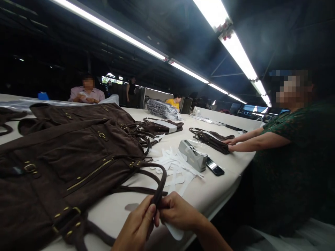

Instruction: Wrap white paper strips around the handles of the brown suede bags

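Observation:
A large dark brown bag (86,157) with brass buckles and a zipper lies on the table at the left. Its looped handle (162,177) reaches toward the near table edge. My left hand (140,223) is closed around this handle. Right beside it, my right hand (180,211) is closed at the same spot, fingers curled against the handle. A white strip (175,232) hangs below my right hand, its upper part hidden by the fingers.
White paper strips (174,165), a grey tape dispenser (192,155) and a phone (215,166) lie mid-table. At the right, a person in a green top (282,129) has both hands on another brown bag (213,141). More bags and seated people are farther back.

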